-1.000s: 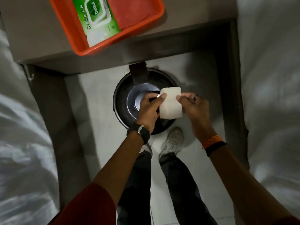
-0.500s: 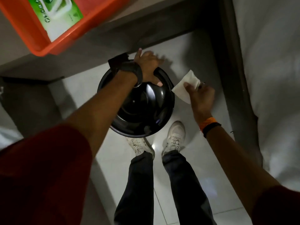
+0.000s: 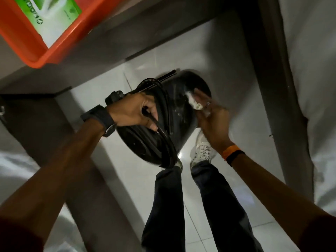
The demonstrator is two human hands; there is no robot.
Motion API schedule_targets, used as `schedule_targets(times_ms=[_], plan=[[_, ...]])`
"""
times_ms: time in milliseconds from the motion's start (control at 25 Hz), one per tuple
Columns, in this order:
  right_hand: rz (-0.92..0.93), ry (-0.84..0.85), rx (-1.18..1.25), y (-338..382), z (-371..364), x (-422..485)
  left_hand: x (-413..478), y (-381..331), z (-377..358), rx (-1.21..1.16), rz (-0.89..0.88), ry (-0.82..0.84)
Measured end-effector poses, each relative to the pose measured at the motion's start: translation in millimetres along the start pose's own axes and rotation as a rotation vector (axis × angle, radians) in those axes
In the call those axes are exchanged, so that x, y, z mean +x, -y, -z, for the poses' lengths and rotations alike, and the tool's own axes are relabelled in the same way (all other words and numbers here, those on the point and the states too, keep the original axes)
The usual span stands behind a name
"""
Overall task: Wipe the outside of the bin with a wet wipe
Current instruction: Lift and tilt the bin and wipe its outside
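The black round bin (image 3: 179,113) is lifted off the white floor and tipped on its side, lid end toward me and base pointing away. My left hand (image 3: 134,111) grips the rim of its lid end, fingers curled over the edge. My right hand (image 3: 211,115) presses a crumpled white wet wipe (image 3: 195,103) against the bin's dark outer wall, which shows wet streaks. Most of the wipe is hidden under my fingers.
An orange tray (image 3: 36,57) holding a green pack of wipes (image 3: 49,17) sits on the grey shelf (image 3: 112,42) above the bin. My legs and a white shoe (image 3: 202,151) stand just below the bin. White bedding (image 3: 312,88) lies on the right and lower left.
The bin stood upright on the floor; my left hand took its rim, lifted it and tipped it sideways. My right hand brought the wipe onto the bin's side and crumpled it.
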State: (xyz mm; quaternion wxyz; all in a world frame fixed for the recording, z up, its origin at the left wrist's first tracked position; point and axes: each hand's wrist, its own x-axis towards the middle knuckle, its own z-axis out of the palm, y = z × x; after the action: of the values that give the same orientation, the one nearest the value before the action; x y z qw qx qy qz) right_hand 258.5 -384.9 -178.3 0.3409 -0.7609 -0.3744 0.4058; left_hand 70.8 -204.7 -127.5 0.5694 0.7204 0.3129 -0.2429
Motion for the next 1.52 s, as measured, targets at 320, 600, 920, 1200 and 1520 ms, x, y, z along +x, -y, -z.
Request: schedule_targets(times_ms=[320,600,920,1200,1520], plan=[[0.196,0.518,-0.35,-15,-20,13,-6,26,-4,-0.194,-0.018,-0.135],[0.086,0.491,-0.127,10,-25,13,-5,27,9,-0.239,-0.018,-0.15],[-0.181,0.397,-0.456,2,-22,123,-3,26,-4,-0.193,-0.053,-0.108],[0.182,0.507,-0.321,-7,-22,73,6,20,-8,-0.203,-0.065,-0.154],[0.151,0.642,-0.523,-16,-33,118,9,13,-11,-0.163,-0.1,-0.125]])
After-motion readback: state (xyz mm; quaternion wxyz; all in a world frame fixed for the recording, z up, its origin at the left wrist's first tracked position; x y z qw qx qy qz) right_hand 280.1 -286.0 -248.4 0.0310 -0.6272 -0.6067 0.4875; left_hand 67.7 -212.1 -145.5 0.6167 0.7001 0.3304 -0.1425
